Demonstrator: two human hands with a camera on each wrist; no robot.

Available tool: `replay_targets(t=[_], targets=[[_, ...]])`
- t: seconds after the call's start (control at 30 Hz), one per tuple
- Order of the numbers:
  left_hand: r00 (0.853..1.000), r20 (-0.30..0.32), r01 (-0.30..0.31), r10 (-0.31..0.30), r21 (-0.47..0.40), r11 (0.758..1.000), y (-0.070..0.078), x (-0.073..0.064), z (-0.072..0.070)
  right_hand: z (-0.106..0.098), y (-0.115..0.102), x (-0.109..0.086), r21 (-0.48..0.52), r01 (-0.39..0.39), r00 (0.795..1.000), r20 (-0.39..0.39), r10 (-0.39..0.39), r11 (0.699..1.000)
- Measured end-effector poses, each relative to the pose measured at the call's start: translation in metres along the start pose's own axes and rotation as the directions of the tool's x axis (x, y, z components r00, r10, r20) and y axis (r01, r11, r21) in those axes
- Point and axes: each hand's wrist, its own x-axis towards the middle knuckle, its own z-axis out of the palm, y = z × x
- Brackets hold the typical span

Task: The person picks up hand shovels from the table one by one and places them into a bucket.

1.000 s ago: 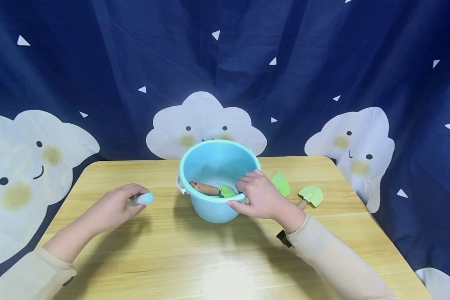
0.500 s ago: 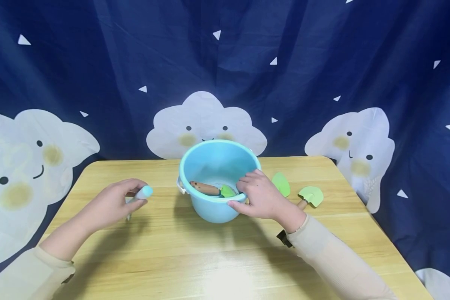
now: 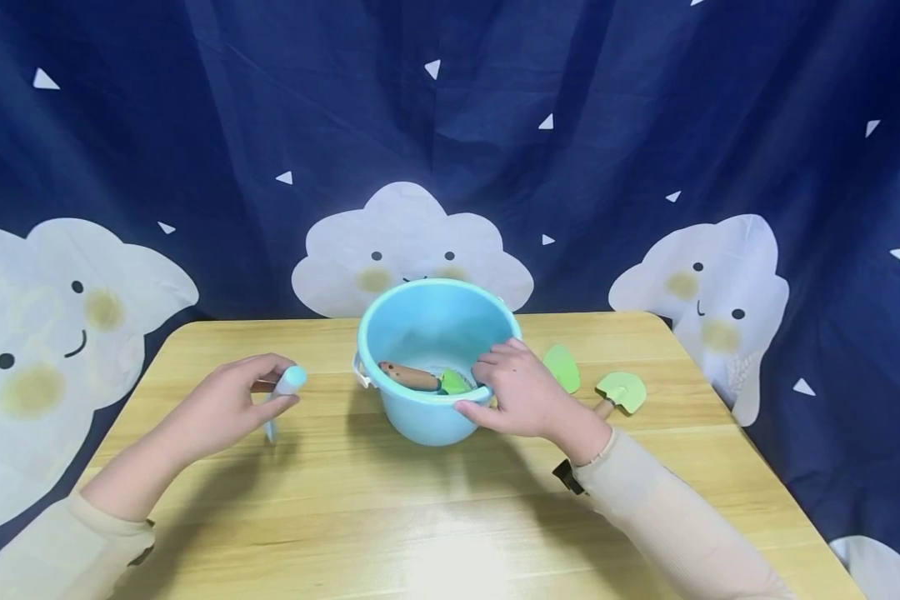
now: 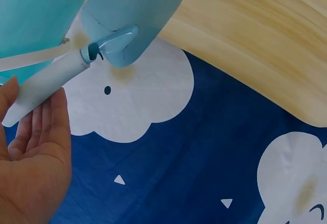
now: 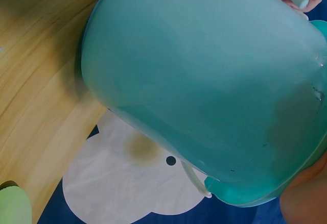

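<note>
In the head view, my left hand [image 3: 228, 408] pinches the pale blue handle of a small trowel [image 3: 290, 381] between thumb and fingers, above the table left of the bucket. The left wrist view shows the trowel's broad blue blade [image 4: 135, 20] pointing away from the hand. A light blue bucket [image 3: 423, 421] stands upright at the table's middle. My right hand [image 3: 525, 392] grips its near right rim, thumb outside and fingers over the edge. Inside the bucket lies a green tool with a brown handle [image 3: 411, 377]; its far end is partly hidden by the rim.
Right of the bucket, a green leaf-shaped blade [image 3: 562, 368] and a pale green toy shovel [image 3: 622, 392] lie on the wooden table [image 3: 330, 517]. My right arm partly covers them. A white bucket handle [image 3: 362, 371] hangs at the left. Behind is a dark blue curtain [image 3: 495, 125].
My left hand has turned the trowel: its handle end has tipped upward and the blade now shows below the hand. The right hand and the bucket stay put.
</note>
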Motion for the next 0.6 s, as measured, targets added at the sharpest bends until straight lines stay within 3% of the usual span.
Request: replay_targets(t=[0.6], targets=[[1.000, -0.016, -0.005, 0.004, -0.055, 0.998, 0.0073, 0.0090, 0.0063, 0.0009, 0.0008, 0.0003, -0.006, 0.010, 1.000, -0.011, -0.010, 1.000]])
